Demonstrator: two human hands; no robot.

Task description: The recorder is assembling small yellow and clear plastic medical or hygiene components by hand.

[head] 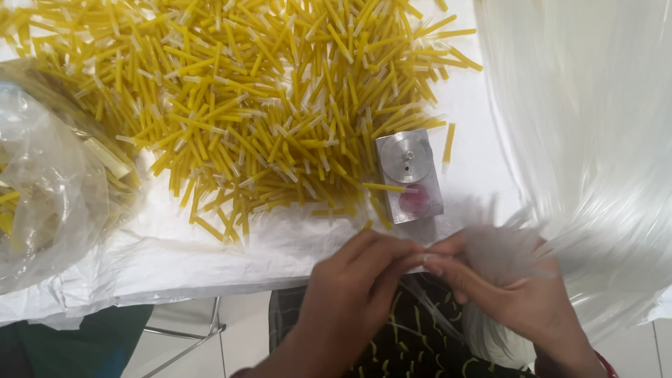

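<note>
The left hand point(350, 294) and right hand point(504, 287) meet at the near edge of the white-covered bench point(210, 259), fingertips touching. The right hand's fingers are closed around a blurred bundle of thin clear plastic tubes point(504, 245) — the left hand's fingers point(392, 255) pinch at the bundle's end. Just beyond the fingers stands a small square metal block with a round disc and a red button point(409, 175). Beyond it spreads a heap of short yellow plastic tubes point(245, 91) — a clear plastic bag point(49, 189) lies far to the left.
</note>
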